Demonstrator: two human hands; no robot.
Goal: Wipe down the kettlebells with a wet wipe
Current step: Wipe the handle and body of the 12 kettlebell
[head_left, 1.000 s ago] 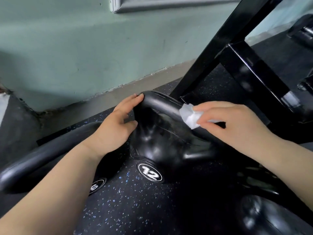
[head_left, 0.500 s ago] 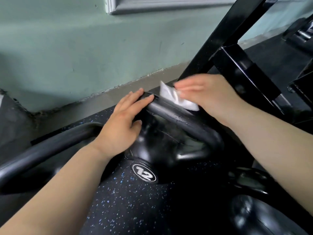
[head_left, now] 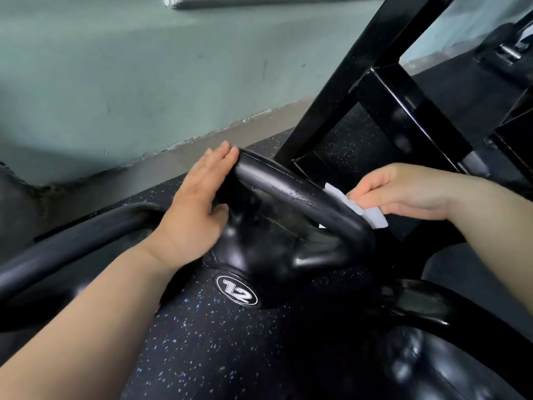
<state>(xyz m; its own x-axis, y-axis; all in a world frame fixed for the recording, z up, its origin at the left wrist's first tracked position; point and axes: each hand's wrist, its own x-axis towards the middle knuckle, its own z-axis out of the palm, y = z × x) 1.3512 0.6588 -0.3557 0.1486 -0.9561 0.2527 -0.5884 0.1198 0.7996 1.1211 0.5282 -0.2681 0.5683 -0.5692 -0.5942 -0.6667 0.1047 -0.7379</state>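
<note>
Second kettlebell (head_left: 432, 356) lower right, third (head_left: 66, 255) at left edge. Centre frame: kettlebell (head_left: 268, 246) marked 12 on speckled floor (head_left: 219, 342). Left hand (head_left: 196, 209) flat, fingers spread against handle's left end. Right hand (head_left: 403, 194) pinching white wipe (head_left: 357, 206) onto handle's right bend. Black rack (head_left: 383, 90) upper right; green wall (head_left: 129, 67) behind.

green wall (head_left: 121, 76), black rack frame (head_left: 372, 67), speckled floor (head_left: 213, 342)

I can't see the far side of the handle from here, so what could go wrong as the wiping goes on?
1. The left hand only rests flat against the 12 kettlebell, so a hard push from the wipe could tip it.
2. The right hand works close to the black frame and may knock it.
3. The pinched wipe covers little, so patches of the handle may be missed.
</note>
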